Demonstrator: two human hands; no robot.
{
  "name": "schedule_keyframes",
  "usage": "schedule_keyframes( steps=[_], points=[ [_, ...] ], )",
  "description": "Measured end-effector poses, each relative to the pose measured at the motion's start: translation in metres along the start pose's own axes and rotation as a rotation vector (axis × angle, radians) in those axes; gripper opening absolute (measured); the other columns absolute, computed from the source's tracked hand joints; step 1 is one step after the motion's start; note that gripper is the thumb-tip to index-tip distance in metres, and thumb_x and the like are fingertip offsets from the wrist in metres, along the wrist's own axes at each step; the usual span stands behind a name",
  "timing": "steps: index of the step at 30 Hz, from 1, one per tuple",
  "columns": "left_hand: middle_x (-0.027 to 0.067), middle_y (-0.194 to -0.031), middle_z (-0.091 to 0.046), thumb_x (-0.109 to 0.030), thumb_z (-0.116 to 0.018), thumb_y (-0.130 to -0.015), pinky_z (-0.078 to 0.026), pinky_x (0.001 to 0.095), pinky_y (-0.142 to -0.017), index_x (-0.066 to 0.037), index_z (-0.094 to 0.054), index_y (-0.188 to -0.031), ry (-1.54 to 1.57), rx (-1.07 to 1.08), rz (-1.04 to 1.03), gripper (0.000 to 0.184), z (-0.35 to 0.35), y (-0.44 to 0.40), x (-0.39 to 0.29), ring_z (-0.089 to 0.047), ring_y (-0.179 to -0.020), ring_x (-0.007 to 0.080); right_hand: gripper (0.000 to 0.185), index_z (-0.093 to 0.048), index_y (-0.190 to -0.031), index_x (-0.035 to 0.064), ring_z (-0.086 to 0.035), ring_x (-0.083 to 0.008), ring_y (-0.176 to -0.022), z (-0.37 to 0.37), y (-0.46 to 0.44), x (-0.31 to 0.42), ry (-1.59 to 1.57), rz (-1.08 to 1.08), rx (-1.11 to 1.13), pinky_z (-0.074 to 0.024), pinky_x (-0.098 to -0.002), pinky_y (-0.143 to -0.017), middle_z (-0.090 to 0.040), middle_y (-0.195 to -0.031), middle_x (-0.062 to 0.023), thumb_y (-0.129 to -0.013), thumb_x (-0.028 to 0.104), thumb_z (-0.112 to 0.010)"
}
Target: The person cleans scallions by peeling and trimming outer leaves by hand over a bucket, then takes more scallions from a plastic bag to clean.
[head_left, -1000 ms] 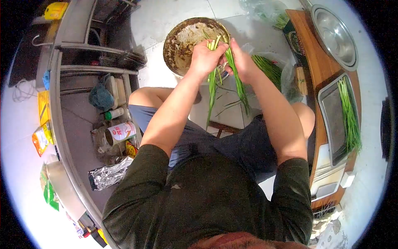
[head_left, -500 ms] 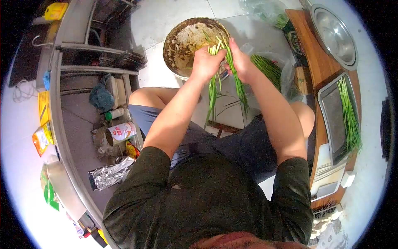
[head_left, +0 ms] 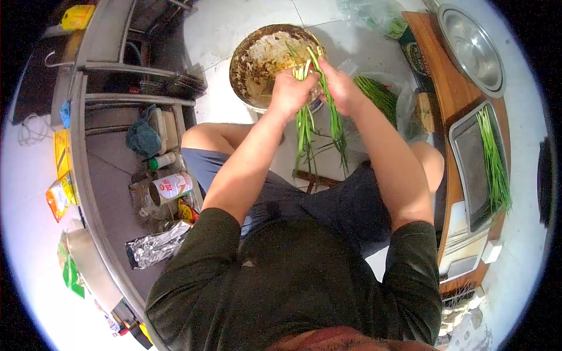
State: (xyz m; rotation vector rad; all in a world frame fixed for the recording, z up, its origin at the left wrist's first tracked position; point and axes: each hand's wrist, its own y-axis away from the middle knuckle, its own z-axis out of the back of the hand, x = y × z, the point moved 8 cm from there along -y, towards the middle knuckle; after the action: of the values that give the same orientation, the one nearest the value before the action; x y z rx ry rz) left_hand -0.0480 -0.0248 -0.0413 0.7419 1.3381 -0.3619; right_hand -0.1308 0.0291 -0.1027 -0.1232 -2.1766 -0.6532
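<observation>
My left hand (head_left: pixel 288 95) is closed around a small bunch of garlic chives (head_left: pixel 304 131), pale stem ends up and green leaves hanging down. Close beside it, my right hand (head_left: pixel 341 89) pinches another few chives, whose leaves (head_left: pixel 336 130) droop between my knees. Both hands are over the near rim of a stained round bucket (head_left: pixel 253 55), and their fingertips almost meet. Some fingers of my right hand are hidden behind the stems. More chives (head_left: pixel 379 96) lie in a clear plastic bag to the right of my right forearm.
On the wooden bench at right, a metal tray (head_left: pixel 468 158) holds a row of chives (head_left: pixel 493 164), with a steel basin (head_left: pixel 471 50) beyond it. A shelf unit at left carries a can (head_left: pixel 174 186), a foil roll (head_left: pixel 158 244) and a blue cloth (head_left: pixel 142 136).
My right thumb has come down and inward against the stems. The chives in my right hand have shifted slightly left, and the leaves under both hands have swung a little.
</observation>
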Motion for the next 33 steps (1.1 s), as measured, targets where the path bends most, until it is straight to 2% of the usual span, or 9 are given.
schedule_keyframes(
  steps=[4,5,11,14,17,22,26,31,33],
  points=[
    [-0.0008,-0.064,-0.058,-0.01,-0.067,-0.084,-0.039,0.0253,-0.049,-0.003,-0.062,-0.081,-0.157,0.051,-0.05,0.01,-0.001,-0.005,0.007,-0.05,-0.054,0.0076,0.049,-0.06,-0.112,0.0045,-0.052,-0.0135,-0.075,0.007,-0.005,-0.007,0.043,-0.08,-0.015,-0.0415,-0.0303,-0.058,-0.062,-0.099,-0.0067,-0.097,0.049,-0.047],
    [0.0066,-0.072,-0.068,-0.012,-0.067,-0.082,-0.052,0.0285,-0.06,0.002,-0.065,-0.094,-0.187,0.123,0.011,0.018,-0.003,-0.007,0.016,-0.065,-0.064,0.0126,0.048,-0.061,-0.11,0.0048,-0.052,-0.0132,-0.074,0.008,-0.005,-0.007,0.034,-0.068,-0.016,-0.0412,-0.0301,-0.057,-0.062,-0.098,-0.0064,-0.097,0.049,-0.047],
    [0.0054,-0.072,-0.067,-0.011,-0.066,-0.082,-0.05,0.028,-0.061,0.001,-0.064,-0.09,-0.246,0.149,-0.072,0.015,-0.005,-0.013,0.026,-0.064,-0.065,0.0129,0.047,-0.061,-0.11,0.0053,-0.055,-0.0136,-0.073,0.002,0.003,0.002,-0.029,-0.035,-0.032,-0.0427,-0.0302,-0.057,-0.064,-0.094,-0.0062,-0.097,0.048,-0.048],
    [0.003,-0.068,-0.063,-0.008,-0.065,-0.081,-0.046,0.028,-0.055,0.0,-0.063,-0.087,-0.069,0.168,0.048,0.01,-0.008,-0.007,0.023,-0.059,-0.058,0.0121,0.047,-0.061,-0.114,0.0035,-0.057,-0.015,-0.076,0.002,-0.001,-0.001,-0.097,-0.045,-0.005,-0.0453,-0.0313,-0.06,-0.064,-0.096,-0.0071,-0.096,0.045,-0.05],
    [-0.0008,-0.062,-0.054,-0.007,-0.066,-0.083,-0.035,0.0255,-0.049,-0.005,-0.059,-0.077,0.078,0.18,0.106,0.009,-0.011,-0.006,0.026,-0.047,-0.051,0.0086,0.047,-0.06,-0.116,0.0002,-0.059,-0.017,-0.083,0.0,-0.006,-0.007,-0.169,-0.067,0.135,-0.0478,-0.0332,-0.068,-0.064,-0.101,-0.0093,-0.096,0.041,-0.052],
    [-0.0005,-0.062,-0.054,-0.009,-0.067,-0.082,-0.036,0.0258,-0.049,-0.004,-0.059,-0.077,0.078,0.176,0.103,0.011,-0.009,-0.009,0.031,-0.047,-0.051,0.0087,0.045,-0.059,-0.118,-0.0005,-0.058,-0.0174,-0.088,0.007,-0.009,-0.007,-0.165,-0.024,0.046,-0.0478,-0.0335,-0.069,-0.062,-0.106,-0.0094,-0.095,0.038,-0.054],
    [-0.0003,-0.062,-0.055,-0.011,-0.066,-0.084,-0.037,0.0262,-0.05,-0.003,-0.06,-0.079,-0.018,0.088,0.068,0.011,-0.007,-0.006,0.022,-0.048,-0.052,0.0086,0.043,-0.058,-0.119,0.0011,-0.057,-0.0168,-0.086,0.008,-0.008,-0.009,-0.171,-0.035,0.004,-0.0464,-0.0331,-0.062,-0.062,-0.105,-0.0076,-0.095,0.037,-0.054],
    [0.0036,-0.07,-0.064,-0.014,-0.065,-0.084,-0.046,0.0279,-0.056,0.0,-0.064,-0.091,-0.198,0.086,0.0,0.015,-0.003,-0.011,0.022,-0.058,-0.061,0.0111,0.042,-0.058,-0.117,0.0012,-0.057,-0.0175,-0.084,0.008,-0.013,-0.011,-0.198,-0.008,0.046,-0.0466,-0.0343,-0.062,-0.062,-0.105,-0.0077,-0.096,0.036,-0.053],
    [0.0058,-0.073,-0.067,-0.015,-0.065,-0.084,-0.049,0.0291,-0.059,0.0,-0.065,-0.095,-0.275,0.076,-0.003,0.019,0.0,-0.012,0.024,-0.062,-0.064,0.0123,0.043,-0.055,-0.122,-0.002,-0.06,-0.0196,-0.096,0.008,-0.011,-0.009,-0.174,-0.039,0.076,-0.0493,-0.0365,-0.079,-0.062,-0.113,-0.0103,-0.099,0.034,-0.048]
  ],
)
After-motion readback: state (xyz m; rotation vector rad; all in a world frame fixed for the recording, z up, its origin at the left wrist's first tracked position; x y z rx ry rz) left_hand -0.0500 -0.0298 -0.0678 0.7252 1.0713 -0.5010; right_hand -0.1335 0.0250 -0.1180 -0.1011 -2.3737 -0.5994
